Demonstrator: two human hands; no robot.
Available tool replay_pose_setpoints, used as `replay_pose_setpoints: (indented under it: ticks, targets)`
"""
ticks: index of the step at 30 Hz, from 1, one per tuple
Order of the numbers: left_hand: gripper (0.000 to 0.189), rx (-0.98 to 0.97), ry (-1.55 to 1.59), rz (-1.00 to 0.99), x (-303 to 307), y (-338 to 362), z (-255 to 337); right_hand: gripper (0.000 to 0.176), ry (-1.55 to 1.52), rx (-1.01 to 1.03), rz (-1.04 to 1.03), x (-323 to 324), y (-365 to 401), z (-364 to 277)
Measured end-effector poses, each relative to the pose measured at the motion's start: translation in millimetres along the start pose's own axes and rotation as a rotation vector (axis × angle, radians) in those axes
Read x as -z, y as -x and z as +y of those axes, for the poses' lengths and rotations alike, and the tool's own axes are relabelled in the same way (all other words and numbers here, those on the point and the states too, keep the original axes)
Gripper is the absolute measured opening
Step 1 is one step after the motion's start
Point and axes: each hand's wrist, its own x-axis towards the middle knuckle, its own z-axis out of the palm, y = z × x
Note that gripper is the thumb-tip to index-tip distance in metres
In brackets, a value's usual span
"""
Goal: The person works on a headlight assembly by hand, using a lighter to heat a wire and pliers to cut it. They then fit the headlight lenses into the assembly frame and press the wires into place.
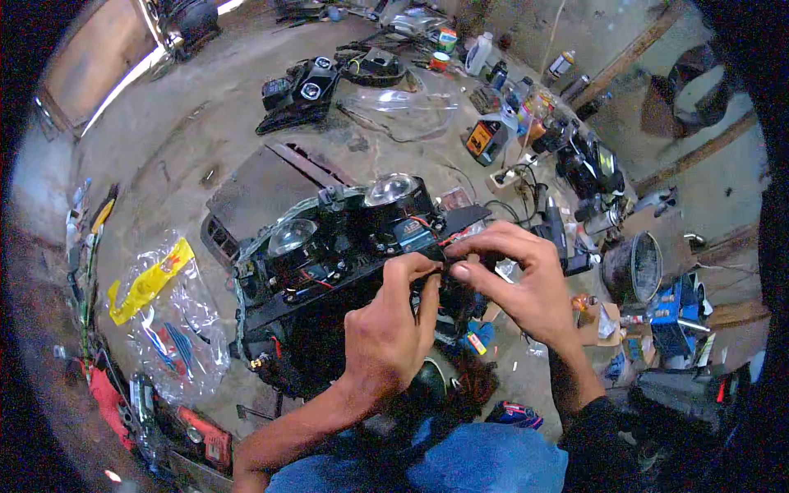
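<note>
A black headlight housing (345, 275) with two round clear lenses, a left lens (293, 237) and a right lens (391, 190), lies in front of me. Thin red wires (423, 223) run beside a small black box with blue marking (413, 233). My left hand (386, 324) is pinched at the housing's right part, its fingertips on something too small to make out. Just right of it, my right hand (514, 275) bends its thumb and index finger together around a small brownish piece that I cannot identify.
A clear plastic bag (185, 353) with a yellow strip (156, 283) lies left. Another black lamp part (304, 90) sits farther back. Bottles (478, 53), a black-orange container (486, 140) and cables (526, 177) stand at right, near a metal can (632, 268) and blue box (677, 316).
</note>
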Motion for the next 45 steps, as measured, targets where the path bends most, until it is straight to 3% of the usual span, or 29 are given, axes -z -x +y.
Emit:
replay_pose_setpoints:
  ticks: [6, 12, 21, 28, 33, 40, 45]
  targets:
    - [0.037, -0.025, 0.020, -0.003, -3, 1, -3, 0.016, -0.006, -0.096, 0.011, -6, -9, -2]
    - [0.039, 0.088, 0.107, -0.028, -3, 0, 2, 0.018, -0.086, -0.099, 0.009, -9, -6, 7]
    - [0.049, -0.013, 0.000, 0.001, -2, 1, 2, 0.021, -0.360, -0.217, -0.001, -21, 0, 20]
    - [0.048, 0.006, 0.015, -0.001, -3, 3, -5, 0.017, 0.116, 0.150, -0.008, -2, -7, 9]
    - [0.046, -0.026, 0.020, 0.006, -4, 3, -5, 0.027, 0.316, 0.514, -0.099, 25, -16, 12]
    - [0.051, -0.048, 0.005, -0.020, -2, 3, -4, 0.036, 0.581, 0.743, -0.266, 37, -34, 11]
    - [0.050, -0.048, 0.027, -0.020, -4, 1, -4, 0.032, 0.643, 0.759, -0.333, 36, -43, 6]
